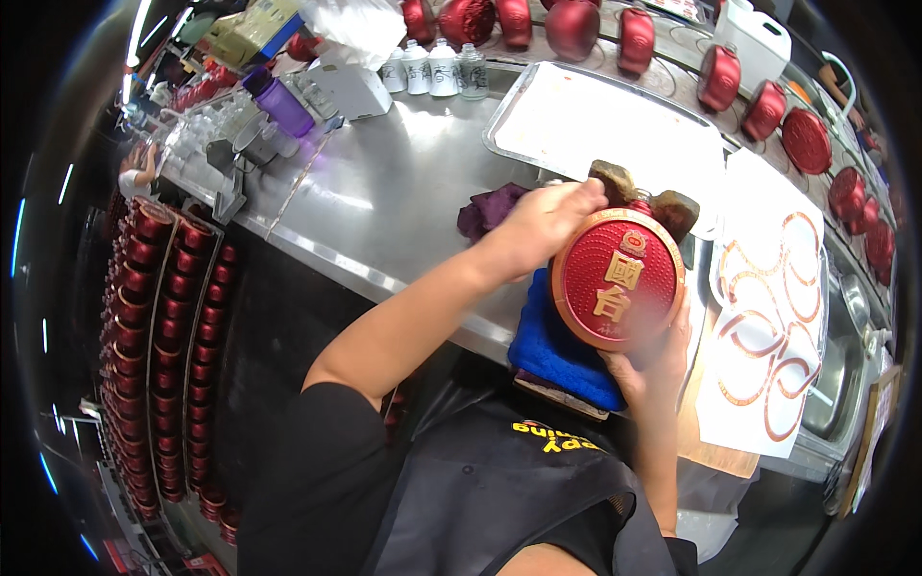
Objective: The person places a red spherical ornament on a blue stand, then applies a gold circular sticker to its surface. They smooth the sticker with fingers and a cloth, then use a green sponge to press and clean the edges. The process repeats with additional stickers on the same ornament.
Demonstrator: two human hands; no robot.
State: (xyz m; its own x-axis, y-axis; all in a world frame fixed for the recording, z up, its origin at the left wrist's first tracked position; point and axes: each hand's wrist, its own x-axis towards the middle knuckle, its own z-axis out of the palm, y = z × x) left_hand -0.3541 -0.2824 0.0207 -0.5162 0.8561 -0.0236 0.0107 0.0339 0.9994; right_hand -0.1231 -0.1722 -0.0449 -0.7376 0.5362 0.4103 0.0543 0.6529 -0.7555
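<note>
A round, flat red bottle [617, 278] with gold raised characters and an orange-gold rim stands tilted in front of me. My right hand [661, 360] is closed round its lower right edge, the thumb at the bottom of the rim. Against the upper left of the rim, the fingers of my left hand [549, 226] are bent and pressed together, gripping the edge. Two brown padded blocks [675, 213] flank the bottle's neck. Beneath it lies a folded blue towel [557, 350] at the bench edge. A dark purple cloth [488, 211] lies beside my left hand.
To the right, a white sheet [759, 403] carries several orange-gold strips and rings. A white-lined metal tray [605, 115] sits beyond the bottle. More red bottles [637, 40] line the far side. Small glass bottles [444, 69] and a purple bottle [283, 106] stand far left.
</note>
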